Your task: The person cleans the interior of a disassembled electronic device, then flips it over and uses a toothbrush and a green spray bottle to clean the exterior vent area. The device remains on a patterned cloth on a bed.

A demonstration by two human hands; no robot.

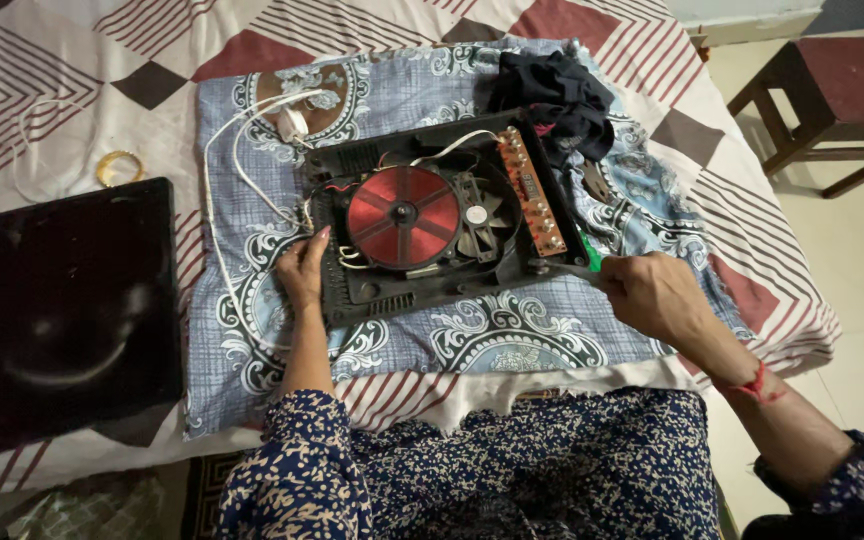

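While the left hand [301,268] presses open-fingered on the left edge of the opened induction cooker base [432,225] lying on the blue patterned cloth [512,340] on the bed, the right hand [652,295] is closed around a green-handled screwdriver [588,258] at the base's near right corner. The shaft points left toward that corner, the nearer hand's side. Inside the base sit a red coil [402,216], a fan [480,218] and an orange circuit board [532,192].

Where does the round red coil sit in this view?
The red coil sits centre-frame inside the opened black cooktop base, just left of the black fan and right of the left hand.
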